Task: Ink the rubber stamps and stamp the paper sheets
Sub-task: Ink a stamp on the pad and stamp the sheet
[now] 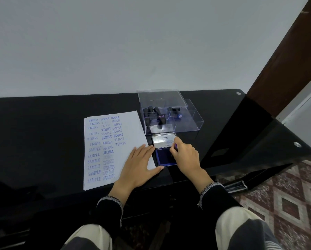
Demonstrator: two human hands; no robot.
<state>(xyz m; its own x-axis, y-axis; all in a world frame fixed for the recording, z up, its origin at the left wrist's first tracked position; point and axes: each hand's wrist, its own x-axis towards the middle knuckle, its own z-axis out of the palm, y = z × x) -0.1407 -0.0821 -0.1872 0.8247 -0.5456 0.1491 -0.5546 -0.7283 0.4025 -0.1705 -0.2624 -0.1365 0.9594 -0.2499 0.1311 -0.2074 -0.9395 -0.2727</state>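
A white paper sheet (127, 134) lies on the black table, covered with several blue stamp prints such as SAMPLE, AIR MAIL and FAX OUT. My left hand (139, 164) rests flat on its lower right corner, fingers straight. Right of the sheet sits an open ink pad (162, 157) with a blue pad and a raised silver lid (164, 141). My right hand (184, 155) is over the pad and grips a rubber stamp (176, 146), of which only a small purple part shows. Whether the stamp touches the ink is hidden.
A clear plastic box (187, 121) with compartments stands behind the ink pad, holding several black-handled stamps (153, 114); its clear lid (160, 98) lies across its back. The black table (42, 132) ends at right by a patterned carpet (286, 195). A wall rises behind.
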